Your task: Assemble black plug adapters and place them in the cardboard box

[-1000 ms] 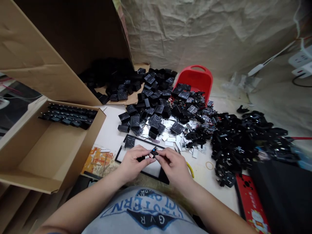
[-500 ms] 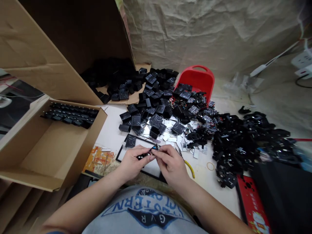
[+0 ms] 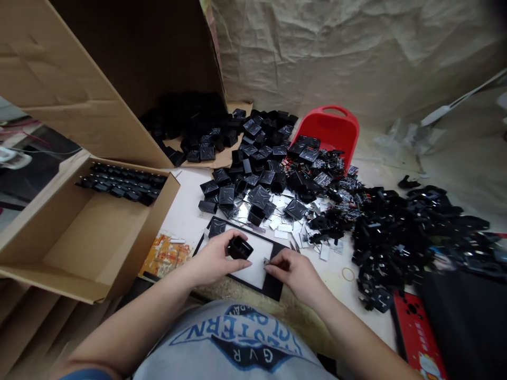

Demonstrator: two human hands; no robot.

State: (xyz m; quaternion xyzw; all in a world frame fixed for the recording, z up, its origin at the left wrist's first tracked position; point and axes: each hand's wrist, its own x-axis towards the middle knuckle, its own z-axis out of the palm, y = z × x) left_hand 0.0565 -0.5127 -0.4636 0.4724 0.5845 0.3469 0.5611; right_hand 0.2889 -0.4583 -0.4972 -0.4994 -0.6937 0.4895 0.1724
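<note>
My left hand [image 3: 214, 259] is closed round a black plastic housing [image 3: 240, 247], whose hollow side faces up and to the right. To the right of it, my right hand [image 3: 295, 270] pinches a small greyish piece [image 3: 266, 262] between thumb and fingertips; it is too small to name exactly. Both hands are over a white pad with a black frame [image 3: 272, 289]. Another black housing [image 3: 217, 227] rests at the pad's far left corner. Metal tool tips [image 3: 293, 246] show just beyond my right hand, the rest hidden.
An open carton [image 3: 79, 232] with rows of black parts stands left. Beyond the pad are heaped black housings [image 3: 259, 196], silvery plates [image 3: 283, 227] and a red scoop [image 3: 327, 126] with circuit boards. Black parts [image 3: 380, 243] pile up right, near a red box [image 3: 420, 338].
My hands have moved apart. The left now holds the housing with its hollow side showing, and the right has drawn away to the right with the small piece. The view has shifted slightly.
</note>
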